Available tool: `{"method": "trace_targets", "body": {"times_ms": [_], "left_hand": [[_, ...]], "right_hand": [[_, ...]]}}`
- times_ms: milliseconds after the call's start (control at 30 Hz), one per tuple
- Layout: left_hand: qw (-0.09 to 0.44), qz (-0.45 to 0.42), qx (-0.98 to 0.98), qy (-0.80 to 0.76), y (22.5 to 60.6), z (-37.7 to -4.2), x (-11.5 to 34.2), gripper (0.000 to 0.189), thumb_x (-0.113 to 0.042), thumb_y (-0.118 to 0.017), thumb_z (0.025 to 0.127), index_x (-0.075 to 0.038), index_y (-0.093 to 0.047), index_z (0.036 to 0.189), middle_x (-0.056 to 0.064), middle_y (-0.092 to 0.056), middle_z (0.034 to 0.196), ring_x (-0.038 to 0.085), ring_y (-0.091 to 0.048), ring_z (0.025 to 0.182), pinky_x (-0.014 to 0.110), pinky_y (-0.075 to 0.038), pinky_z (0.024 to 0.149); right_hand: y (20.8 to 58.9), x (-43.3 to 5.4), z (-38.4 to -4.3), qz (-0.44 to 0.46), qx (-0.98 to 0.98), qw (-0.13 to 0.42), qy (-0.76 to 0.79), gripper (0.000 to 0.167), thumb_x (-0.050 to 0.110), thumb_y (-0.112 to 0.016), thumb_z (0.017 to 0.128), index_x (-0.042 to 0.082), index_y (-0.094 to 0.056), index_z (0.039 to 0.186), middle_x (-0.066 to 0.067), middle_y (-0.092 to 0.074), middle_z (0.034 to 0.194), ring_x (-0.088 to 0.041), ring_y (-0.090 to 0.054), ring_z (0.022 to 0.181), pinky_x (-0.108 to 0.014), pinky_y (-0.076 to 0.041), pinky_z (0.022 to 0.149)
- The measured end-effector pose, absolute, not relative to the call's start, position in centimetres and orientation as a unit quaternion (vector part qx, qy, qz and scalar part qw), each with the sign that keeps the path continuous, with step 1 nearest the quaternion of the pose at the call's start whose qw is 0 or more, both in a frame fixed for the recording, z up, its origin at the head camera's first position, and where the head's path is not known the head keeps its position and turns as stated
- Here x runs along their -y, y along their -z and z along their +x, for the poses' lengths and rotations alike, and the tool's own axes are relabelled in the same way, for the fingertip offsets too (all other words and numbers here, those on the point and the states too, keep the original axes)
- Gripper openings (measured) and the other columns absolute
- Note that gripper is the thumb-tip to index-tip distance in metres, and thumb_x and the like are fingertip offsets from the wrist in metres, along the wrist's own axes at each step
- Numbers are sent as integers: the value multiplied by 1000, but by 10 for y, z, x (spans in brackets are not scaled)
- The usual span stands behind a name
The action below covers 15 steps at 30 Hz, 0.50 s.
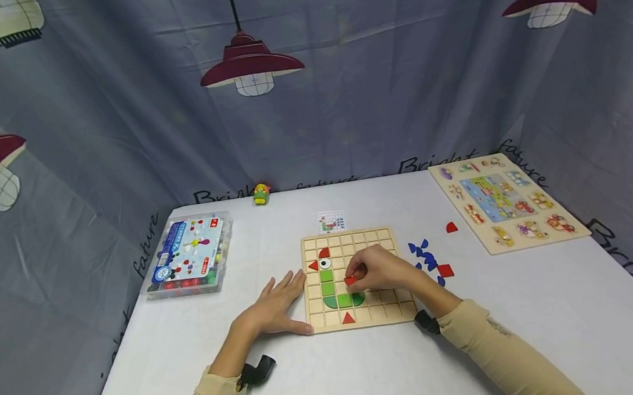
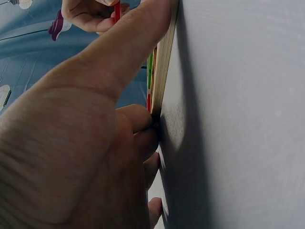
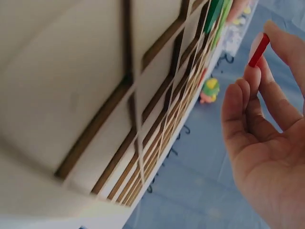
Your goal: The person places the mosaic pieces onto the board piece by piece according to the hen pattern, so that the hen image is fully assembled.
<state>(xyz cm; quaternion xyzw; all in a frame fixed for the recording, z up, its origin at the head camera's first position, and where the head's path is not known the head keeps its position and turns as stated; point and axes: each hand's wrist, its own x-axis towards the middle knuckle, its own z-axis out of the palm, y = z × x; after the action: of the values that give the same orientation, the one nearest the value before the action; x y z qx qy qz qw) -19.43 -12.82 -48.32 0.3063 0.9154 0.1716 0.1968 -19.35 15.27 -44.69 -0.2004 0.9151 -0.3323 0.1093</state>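
Note:
A wooden grid board (image 1: 385, 309) lies on the white table, with red, green and eye-marked tiles set in its left part. Between thumb and fingertips my right hand (image 1: 376, 267) pinches a small red tile (image 3: 259, 49), held over the middle of the board. My left hand (image 1: 277, 305) lies with fingers spread at the board's left edge, its thumb along the lower left corner. On the board, green square tiles (image 1: 327, 289) form a column under the eye tile (image 1: 325, 263), and a red triangle (image 1: 348, 318) sits near the bottom.
Blue pieces (image 1: 428, 260) and a red square (image 1: 445, 271) lie right of the board. A picture card (image 1: 331, 222) is behind it. A plastic case (image 1: 188, 256) stands at the left, a small toy figure (image 1: 261, 194) at the back, a wooden puzzle (image 1: 506, 203) at the right.

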Motion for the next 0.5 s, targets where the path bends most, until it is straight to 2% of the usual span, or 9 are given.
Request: {"method": "trace_targets", "body": {"times_ms": [333,500], "left_hand": [[203,306,-914,-173,484,-195,128,114,-62,-75,73,-11,-16,157,2,-12,165,23,-7,154,52,-2,125],[198,310,-915,-165,485,-196,129,115,-63,-74,73,-11,-16,157,3,-12,165,23,-7,154,52,-3,125]], "right_hand": [[459,-135,-196,-205,-909,131,339,20,22,-86,72,14,-73,85,8,-67,74,-7,-58,67,-18,-50,60],[463,-135,-199,-207,-912,117,335,18,20,-85,73,14,-73,84,7,-66,73,-7,-57,66,-18,-50,59]]}}
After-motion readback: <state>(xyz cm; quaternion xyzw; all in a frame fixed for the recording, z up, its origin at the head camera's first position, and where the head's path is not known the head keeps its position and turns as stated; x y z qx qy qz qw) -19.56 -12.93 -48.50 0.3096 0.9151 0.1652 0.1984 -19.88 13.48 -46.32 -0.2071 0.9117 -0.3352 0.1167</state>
